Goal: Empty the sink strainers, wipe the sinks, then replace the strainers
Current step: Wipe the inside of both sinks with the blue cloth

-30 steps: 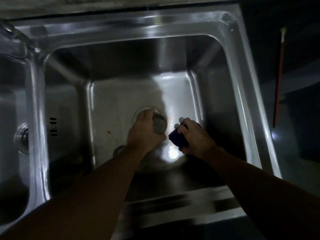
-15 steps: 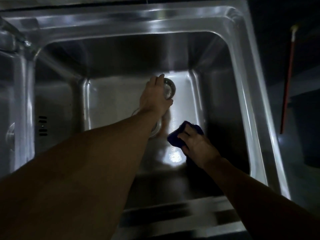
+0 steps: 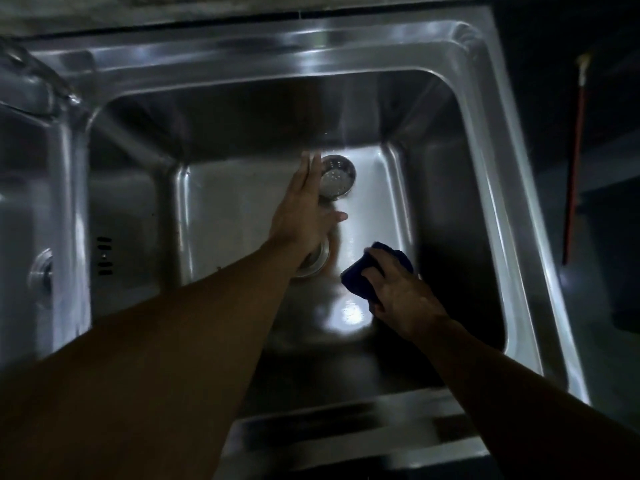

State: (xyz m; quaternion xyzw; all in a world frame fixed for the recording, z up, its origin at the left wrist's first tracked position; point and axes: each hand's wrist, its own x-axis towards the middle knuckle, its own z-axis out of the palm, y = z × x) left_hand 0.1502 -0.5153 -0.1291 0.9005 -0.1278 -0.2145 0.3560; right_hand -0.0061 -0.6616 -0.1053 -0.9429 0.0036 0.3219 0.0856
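Observation:
A round perforated metal strainer (image 3: 336, 180) rests on the floor of the right steel sink (image 3: 512, 216), near its far wall. My left hand (image 3: 304, 216) lies just beside its left rim, fingers stretched out and thumb apart, touching it at most lightly. The open drain hole (image 3: 317, 262) shows partly under my left wrist. My right hand (image 3: 401, 292) presses a dark blue cloth (image 3: 360, 275) onto the sink floor to the right of the drain.
The left basin (image 3: 20, 209) with its own drain fitting (image 3: 41, 271) lies past the divider. Overflow slots (image 3: 105, 256) mark the right sink's left wall. A red-handled tool (image 3: 575, 161) leans in the dark at the right. A bright light reflection (image 3: 349, 313) sits on the sink floor.
My left hand lifted the strainer from the drain and carried it to the far side of the sink floor, then spread its fingers. My right hand shifted slightly with the cloth.

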